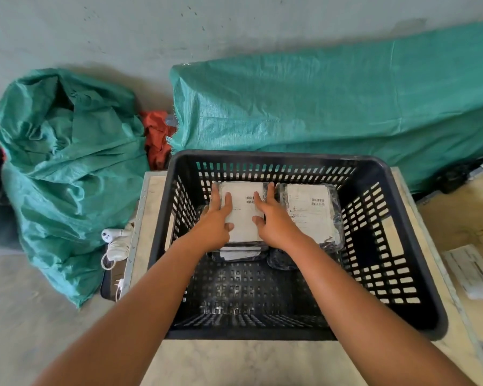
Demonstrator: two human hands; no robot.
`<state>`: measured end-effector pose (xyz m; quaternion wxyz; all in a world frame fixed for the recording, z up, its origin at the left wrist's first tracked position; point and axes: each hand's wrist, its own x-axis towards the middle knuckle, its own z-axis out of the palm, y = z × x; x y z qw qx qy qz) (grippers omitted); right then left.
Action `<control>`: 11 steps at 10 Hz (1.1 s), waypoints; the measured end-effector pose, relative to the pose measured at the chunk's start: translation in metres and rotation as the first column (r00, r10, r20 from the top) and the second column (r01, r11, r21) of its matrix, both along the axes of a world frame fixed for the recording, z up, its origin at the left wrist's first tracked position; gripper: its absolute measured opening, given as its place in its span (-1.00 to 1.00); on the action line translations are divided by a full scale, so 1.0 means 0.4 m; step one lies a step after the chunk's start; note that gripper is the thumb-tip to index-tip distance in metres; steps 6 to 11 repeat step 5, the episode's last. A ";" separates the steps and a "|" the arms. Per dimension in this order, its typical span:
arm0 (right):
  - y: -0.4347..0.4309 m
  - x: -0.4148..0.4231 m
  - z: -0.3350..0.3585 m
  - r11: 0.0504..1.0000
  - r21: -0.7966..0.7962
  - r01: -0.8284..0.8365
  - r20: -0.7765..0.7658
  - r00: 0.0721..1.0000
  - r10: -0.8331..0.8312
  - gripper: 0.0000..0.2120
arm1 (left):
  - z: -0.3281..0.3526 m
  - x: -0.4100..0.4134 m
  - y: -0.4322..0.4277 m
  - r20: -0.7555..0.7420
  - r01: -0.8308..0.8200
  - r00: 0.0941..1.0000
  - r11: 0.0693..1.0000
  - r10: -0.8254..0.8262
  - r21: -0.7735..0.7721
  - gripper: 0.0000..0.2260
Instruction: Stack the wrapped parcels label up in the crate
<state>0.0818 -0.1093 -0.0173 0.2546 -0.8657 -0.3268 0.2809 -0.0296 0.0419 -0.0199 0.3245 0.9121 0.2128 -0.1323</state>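
Observation:
A black slotted plastic crate (418, 288) stands on a pale table. Inside, at the far end, two stacks of clear-wrapped parcels lie side by side, white labels facing up. My left hand (216, 218) and my right hand (273, 218) both rest flat on the top parcel of the left stack (243, 215), fingers spread along its two sides, thumbs on the label. The right stack (311, 211) lies untouched beside my right hand. Lower parcels of the left stack (239, 253) peek out beneath my wrists.
A loose parcel (473, 270) lies on the wooden surface at the right. Green woven sacks (67, 174) sit on the floor at left and behind the crate (332, 107). A white handheld device with a cable (115, 240) lies by the table's left edge.

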 end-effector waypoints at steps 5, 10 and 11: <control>0.019 -0.014 0.118 0.983 0.034 0.178 -0.030 0.984 -0.177 -0.52 | 0.113 0.033 0.003 -0.082 -0.037 0.996 0.998 0.041 0.043 -0.34; 0.019 -0.014 0.118 0.983 0.034 0.178 -0.030 0.984 -0.177 -0.52 | 0.113 0.033 0.003 -0.082 -0.037 0.996 0.998 0.041 0.043 -0.34; 0.019 -0.014 0.118 0.983 0.034 0.178 -0.030 0.984 -0.177 -0.52 | 0.113 0.033 0.003 -0.082 -0.037 0.996 0.998 0.041 0.043 -0.34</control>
